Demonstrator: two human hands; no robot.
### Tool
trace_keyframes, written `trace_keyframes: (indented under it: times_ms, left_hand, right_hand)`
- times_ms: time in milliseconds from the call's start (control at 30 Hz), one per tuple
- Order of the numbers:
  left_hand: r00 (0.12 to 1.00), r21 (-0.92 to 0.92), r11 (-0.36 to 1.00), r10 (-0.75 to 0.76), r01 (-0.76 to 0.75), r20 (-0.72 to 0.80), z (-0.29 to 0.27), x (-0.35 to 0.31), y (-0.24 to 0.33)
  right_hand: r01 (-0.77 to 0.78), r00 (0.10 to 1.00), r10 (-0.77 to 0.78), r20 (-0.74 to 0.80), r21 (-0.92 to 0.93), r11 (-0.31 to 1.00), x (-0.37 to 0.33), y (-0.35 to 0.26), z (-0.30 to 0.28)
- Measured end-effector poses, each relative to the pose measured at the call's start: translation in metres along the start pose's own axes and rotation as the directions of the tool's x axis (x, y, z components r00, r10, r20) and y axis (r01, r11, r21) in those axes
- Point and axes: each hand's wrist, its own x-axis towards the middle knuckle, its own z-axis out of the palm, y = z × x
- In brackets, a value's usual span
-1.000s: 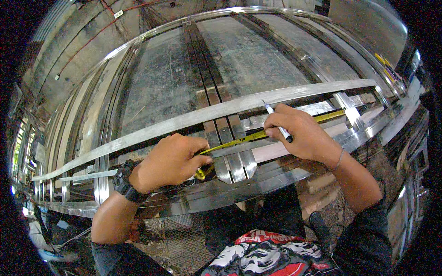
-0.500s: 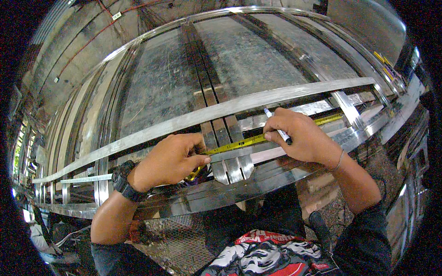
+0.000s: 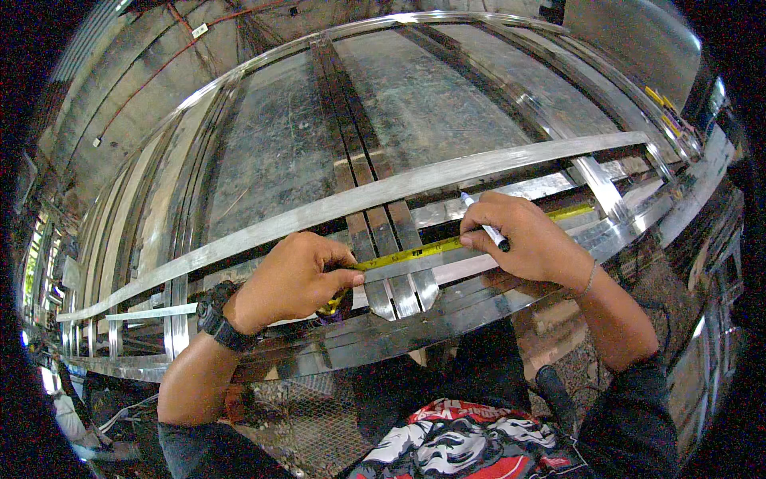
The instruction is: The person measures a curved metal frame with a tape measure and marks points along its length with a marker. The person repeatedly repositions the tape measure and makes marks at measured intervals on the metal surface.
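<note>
A yellow tape measure (image 3: 413, 252) is stretched along a metal strip at the near side of a shiny metal frame (image 3: 407, 294). My left hand (image 3: 289, 279) pinches the blade between thumb and fingers; more yellow shows beneath that hand, mostly hidden. Farther right, my right hand (image 3: 523, 231) is closed around a white marker (image 3: 495, 237), its dark end toward me and its tip pointing away. The thumb and fingers of that hand also touch the blade, which runs on past them to the right.
A long pale metal bar (image 3: 319, 209) lies across the frame just beyond my hands. Dark sheet panels (image 3: 435, 108) fill the far part between crossing bars. Yellow-handled tools (image 3: 666, 112) lie at the far right. Metal mesh (image 3: 307, 419) is below the near edge.
Both hands keep their grips in nearly the same places. The view has shifted very slightly, and the marker sits a little differently in my right hand.
</note>
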Motion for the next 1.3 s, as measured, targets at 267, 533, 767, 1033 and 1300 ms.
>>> trace_keyframes:
  times_ms: [267,533,767,1033,1300]
  left_hand:
    - [0.996,-0.045,0.996,-0.082,0.083,0.022,-0.001,0.001,0.008]
    - [1.0,-0.098,0.995,0.011,-0.012,-0.011,0.004,0.001,-0.01]
    - [0.998,-0.103,0.994,-0.042,0.039,-0.035,0.004,0.001,-0.003]
    - [0.999,-0.047,0.999,-0.018,0.016,-0.039,0.001,-0.001,0.004]
    - [0.999,-0.105,0.994,-0.037,0.034,-0.027,0.003,-0.001,-0.003]
  right_hand:
    - [0.003,1.0,-0.003,-0.004,-0.04,0.999,-0.001,0.002,0.001]
    - [0.015,1.0,-0.016,-0.011,-0.019,1.0,-0.001,0.003,0.002]
    - [0.025,1.0,-0.025,0.002,-0.031,0.999,-0.002,0.003,0.0]
    - [0.007,1.0,-0.007,-0.013,-0.019,1.0,-0.003,0.005,0.001]
    - [-0.007,1.0,0.007,-0.003,-0.015,1.0,-0.002,0.002,-0.001]
